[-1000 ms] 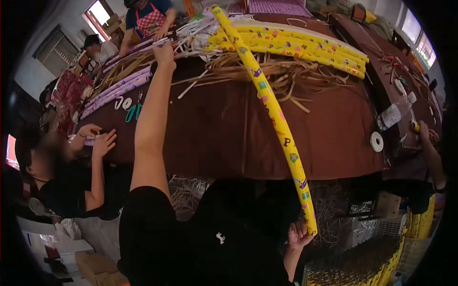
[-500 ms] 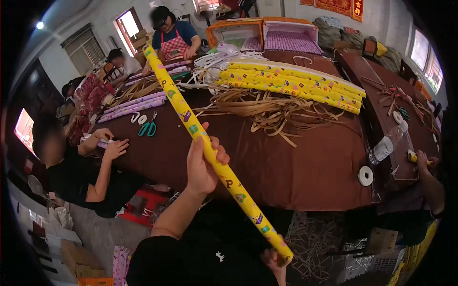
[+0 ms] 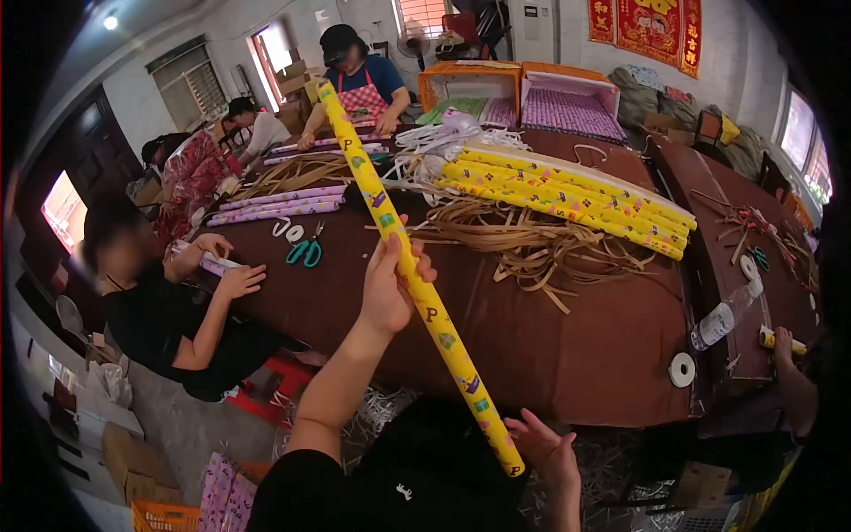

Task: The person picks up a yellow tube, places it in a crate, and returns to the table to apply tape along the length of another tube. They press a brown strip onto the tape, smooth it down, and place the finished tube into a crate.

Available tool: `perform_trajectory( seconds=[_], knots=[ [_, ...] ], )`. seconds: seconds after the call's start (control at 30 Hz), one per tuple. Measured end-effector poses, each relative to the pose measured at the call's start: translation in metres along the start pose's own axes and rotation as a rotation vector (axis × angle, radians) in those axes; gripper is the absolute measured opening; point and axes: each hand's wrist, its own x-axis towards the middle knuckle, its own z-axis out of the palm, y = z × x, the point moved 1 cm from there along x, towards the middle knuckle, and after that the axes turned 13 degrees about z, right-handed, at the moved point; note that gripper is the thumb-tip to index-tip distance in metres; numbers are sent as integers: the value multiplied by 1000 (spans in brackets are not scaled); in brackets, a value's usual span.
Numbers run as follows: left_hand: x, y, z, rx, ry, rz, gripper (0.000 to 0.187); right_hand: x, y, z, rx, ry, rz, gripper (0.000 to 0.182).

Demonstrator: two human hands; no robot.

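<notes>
A long yellow patterned tube (image 3: 432, 301) slants from upper left to lower right in front of me. My left hand (image 3: 394, 288) is wrapped round it near its middle. Beside its lower end, my right hand (image 3: 548, 452) has its fingers spread and holds nothing. Several similar yellow rolls (image 3: 567, 199) lie stacked on the brown table (image 3: 612, 346), with a heap of tan strips (image 3: 532, 244) in front of them.
Teal scissors (image 3: 304, 252) and purple rolls (image 3: 279, 204) lie to the left, near a seated co-worker (image 3: 168, 310). Another person stands across the table (image 3: 363, 84). At the right are a plastic bottle (image 3: 714, 324), a white tape roll (image 3: 682, 369) and a co-worker's arm (image 3: 795, 381).
My right hand has let go of the tube's lower end and opened beside it. My left hand still holds the tube, which now stands slightly steeper. The whole view has shifted.
</notes>
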Motion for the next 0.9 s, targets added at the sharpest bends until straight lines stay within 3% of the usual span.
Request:
perform_trajectory(
  seconds=[0.03, 0.07, 0.1, 0.17, 0.23, 0.3, 0.43, 0.47, 0.53, 0.57, 0.63, 0.67, 0.7, 0.73, 0.77, 0.8, 0.87, 0.9],
  knots=[
    [-7, 4, 2, -2, -20, 6, 39, 7, -14, 12, -343, 29, 24, 96],
    [-12, 8, 0, -6, -35, 18, 41, 17, -24, 11, -548, -136, -48, 89],
    [-17, 13, -1, 3, -46, 33, 41, 21, -32, 19, -541, -139, -38, 89],
    [-21, 17, -15, -25, -101, 56, 42, 32, -47, 44, -824, -87, 182, 86],
    [-27, 20, -27, -44, -80, 39, 43, 57, -41, 73, -871, -25, 201, 85],
    [-28, 24, -44, -80, -50, 52, 43, 76, -26, 108, -1398, 263, 85, 79],
    [-19, 32, -78, -124, -18, 29, 46, 96, 13, 137, -1221, 426, 25, 70],
    [-18, 34, -90, 3, -100, 45, 55, 101, 18, 139, -1228, 436, 45, 70],
    [-8, 40, -94, 31, -168, 49, 68, 108, 25, 142, -1390, 503, -136, 67],
    [-3, 36, -110, 222, -185, 107, 79, 113, 26, 145, -1358, 519, -105, 63],
    [0, 27, -128, 277, -148, 80, 80, 109, 29, 148, -1334, 477, -155, 63],
    [-6, 23, -133, 236, -106, -65, 82, 108, 30, 150, -1307, 442, -226, 63],
    [-14, 6, -152, 288, -240, -135, 70, 100, 35, 151, -1294, 457, -252, 63],
    [-25, 4, -141, 395, -383, 14, 60, 90, 45, 147, -1325, 546, -286, 62],
    [-38, 0, -143, 593, -474, -78, 65, 75, 55, 141, -1359, 639, -309, 61],
    [-43, 2, -135, 619, -579, -137, 57, 59, 69, 127, -1286, 715, -295, 61],
    [-58, -18, -134, 743, -843, -85, 51, 34, 118, 83, -1101, 880, -524, 56],
    [-69, -27, -130, 915, -974, 62, 48, 23, 131, 80, -1018, 896, -525, 51]
  ],
)
